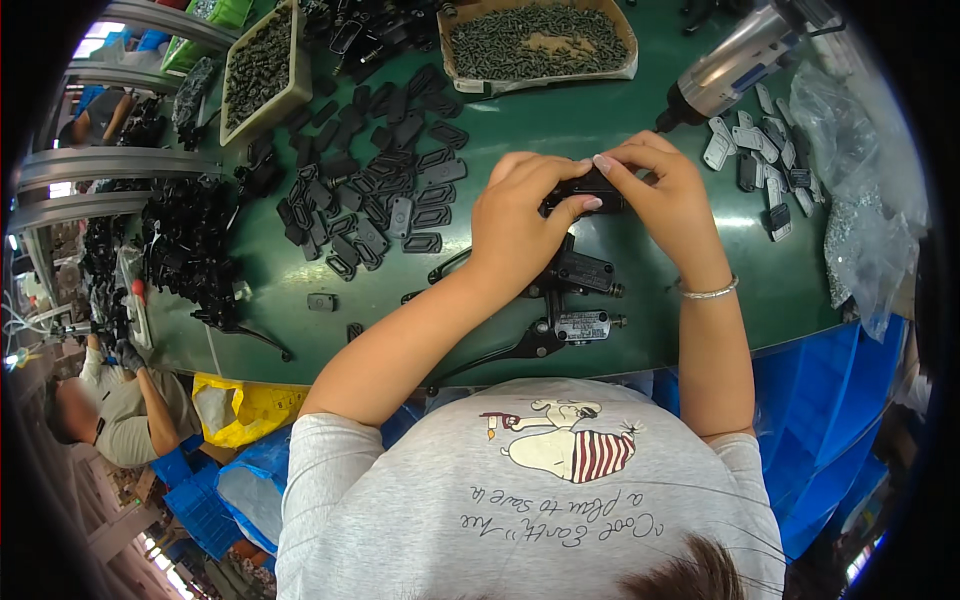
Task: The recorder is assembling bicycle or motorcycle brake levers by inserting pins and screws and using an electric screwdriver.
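Observation:
Between my hands, over the green table, is a black brake master cylinder, mostly covered by my fingers. My left hand is closed around its left side, thumb along the near edge. My right hand has thumb and fingers closed at the top of it; whether they also pinch a small part is hidden. Just nearer to me lie two brake lever assemblies: one with a black-topped reservoir, the other with a silver-capped reservoir and a long black lever.
Left of my hands spread black rubber gaskets and caps. Behind stand a cardboard box of screws and a cream bin of small parts. At right are a power screwdriver, silver caps and plastic bags. A co-worker sits left.

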Demonstrator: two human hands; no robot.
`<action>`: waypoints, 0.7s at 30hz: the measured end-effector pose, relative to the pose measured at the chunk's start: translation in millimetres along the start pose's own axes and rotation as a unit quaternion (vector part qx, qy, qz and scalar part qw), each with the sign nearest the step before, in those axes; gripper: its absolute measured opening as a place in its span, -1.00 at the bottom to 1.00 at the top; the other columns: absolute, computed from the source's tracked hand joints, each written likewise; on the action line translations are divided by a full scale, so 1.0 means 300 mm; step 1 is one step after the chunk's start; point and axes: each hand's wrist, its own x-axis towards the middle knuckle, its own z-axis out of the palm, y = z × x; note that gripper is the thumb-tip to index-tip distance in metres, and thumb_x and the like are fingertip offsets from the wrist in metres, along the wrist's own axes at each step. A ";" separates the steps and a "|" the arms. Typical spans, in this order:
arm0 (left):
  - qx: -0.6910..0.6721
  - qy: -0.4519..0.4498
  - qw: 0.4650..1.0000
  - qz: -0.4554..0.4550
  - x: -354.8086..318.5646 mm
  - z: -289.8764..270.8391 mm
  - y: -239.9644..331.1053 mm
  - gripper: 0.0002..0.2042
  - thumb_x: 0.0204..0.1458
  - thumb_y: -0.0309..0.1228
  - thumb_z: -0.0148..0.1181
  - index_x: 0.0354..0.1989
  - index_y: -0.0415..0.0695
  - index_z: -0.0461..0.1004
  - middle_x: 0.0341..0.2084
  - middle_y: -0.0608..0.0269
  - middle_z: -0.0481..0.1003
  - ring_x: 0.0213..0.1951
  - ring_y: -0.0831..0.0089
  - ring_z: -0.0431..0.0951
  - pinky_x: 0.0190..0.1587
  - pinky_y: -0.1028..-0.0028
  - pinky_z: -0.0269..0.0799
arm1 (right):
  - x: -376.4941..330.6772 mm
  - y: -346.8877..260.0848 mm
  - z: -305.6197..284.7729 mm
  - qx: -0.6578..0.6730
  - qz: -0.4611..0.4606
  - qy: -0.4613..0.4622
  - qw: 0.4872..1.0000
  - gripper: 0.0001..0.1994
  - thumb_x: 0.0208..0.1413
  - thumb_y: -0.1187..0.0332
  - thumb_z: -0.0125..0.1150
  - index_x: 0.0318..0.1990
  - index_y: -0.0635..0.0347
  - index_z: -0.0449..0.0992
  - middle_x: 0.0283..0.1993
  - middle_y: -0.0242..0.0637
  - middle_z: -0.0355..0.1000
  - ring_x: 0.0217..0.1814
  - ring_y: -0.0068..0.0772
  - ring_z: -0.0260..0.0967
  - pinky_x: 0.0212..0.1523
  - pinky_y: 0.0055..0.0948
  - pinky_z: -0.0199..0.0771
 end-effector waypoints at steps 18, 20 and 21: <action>0.315 -0.089 0.945 -0.028 0.506 -0.108 -0.257 -0.88 -0.01 -0.32 0.28 -0.31 0.00 0.63 -0.33 0.20 0.57 -0.12 0.16 0.57 -0.11 0.21 0.50 | 0.612 0.143 0.113 -0.279 -0.163 -0.082 0.943 -0.79 0.04 0.31 0.32 -0.20 0.19 0.60 -0.22 -0.13 0.53 -0.13 -0.07 0.49 -0.10 -0.20 0.48; 0.316 -0.118 0.940 -0.044 0.528 -0.110 -0.253 -0.90 -0.03 -0.31 0.31 -0.37 -0.01 0.63 -0.37 0.19 0.58 -0.18 0.15 0.58 -0.15 0.21 0.50 | 0.599 0.121 0.098 -0.267 -0.120 -0.117 0.949 -0.79 0.01 0.30 0.34 -0.23 0.18 0.62 -0.21 -0.12 0.55 -0.12 -0.03 0.49 -0.09 -0.17 0.48; 0.316 -0.133 0.938 -0.051 0.534 -0.112 -0.252 -0.90 -0.04 -0.30 0.32 -0.41 -0.01 0.63 -0.39 0.19 0.59 -0.21 0.15 0.59 -0.17 0.20 0.51 | 0.594 0.115 0.086 -0.252 -0.123 -0.094 0.955 -0.79 0.00 0.30 0.36 -0.24 0.20 0.61 -0.24 -0.14 0.56 -0.15 -0.07 0.51 -0.10 -0.20 0.49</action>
